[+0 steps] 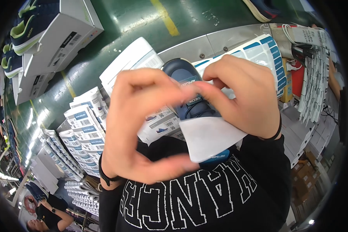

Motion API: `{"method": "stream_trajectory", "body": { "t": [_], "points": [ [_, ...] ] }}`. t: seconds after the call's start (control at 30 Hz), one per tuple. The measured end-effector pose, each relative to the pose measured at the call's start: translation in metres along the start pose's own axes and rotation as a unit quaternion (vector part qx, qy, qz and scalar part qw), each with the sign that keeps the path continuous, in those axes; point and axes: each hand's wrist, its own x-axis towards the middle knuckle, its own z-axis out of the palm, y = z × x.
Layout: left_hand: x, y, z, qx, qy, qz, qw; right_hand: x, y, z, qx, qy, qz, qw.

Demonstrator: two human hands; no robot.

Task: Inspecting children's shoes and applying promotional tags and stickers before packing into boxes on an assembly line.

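A dark blue shoe with dark laces lies toe away from me, partly behind my hands. My left hand is curved over its left side, thumb and fingers wide apart, slightly blurred. Its forefinger tip meets my right thumb near a small teal label in front of the shoe. My right hand is closed, with thumb and fingers bent. A white piece of label paper hangs from under it, and a blue sticker shows at its lower edge. Exactly how the paper is gripped is hidden.
Sheets of blue-and-white stickers lie beyond my right hand. Stacks of printed cartons stand at left, and a white shoe box with shoes on it at upper left. Bundled paper strips are at far right. Another person is at lower left.
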Motion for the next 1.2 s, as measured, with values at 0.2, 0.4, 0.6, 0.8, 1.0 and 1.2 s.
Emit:
{"method": "stream_trajectory", "body": {
  "t": [0.2,0.4,0.6,0.8,1.0,1.2],
  "points": [
    [-0.019,0.003,0.009,0.141,-0.010,0.119,0.983,0.019,0.013,-0.021,0.115,-0.128,0.070,0.983],
    [-0.054,0.025,0.024,-0.057,0.109,-0.125,0.985,-0.041,-0.009,-0.046,0.416,-0.056,0.129,0.898],
    [-0.068,0.022,0.029,0.143,0.015,-0.239,0.960,-0.108,0.003,-0.058,0.339,0.020,0.194,0.920],
    [-0.075,0.013,0.048,0.226,-0.084,-0.257,0.936,-0.084,-0.018,-0.013,0.097,-0.095,0.198,0.971],
    [-0.083,-0.010,0.036,0.137,-0.047,-0.112,0.983,-0.118,0.032,-0.021,0.343,0.101,0.218,0.908],
    [0.094,0.059,0.015,0.142,-0.113,-0.045,0.982,-0.163,0.080,-0.010,0.102,0.319,0.343,0.877]
  ]
}}
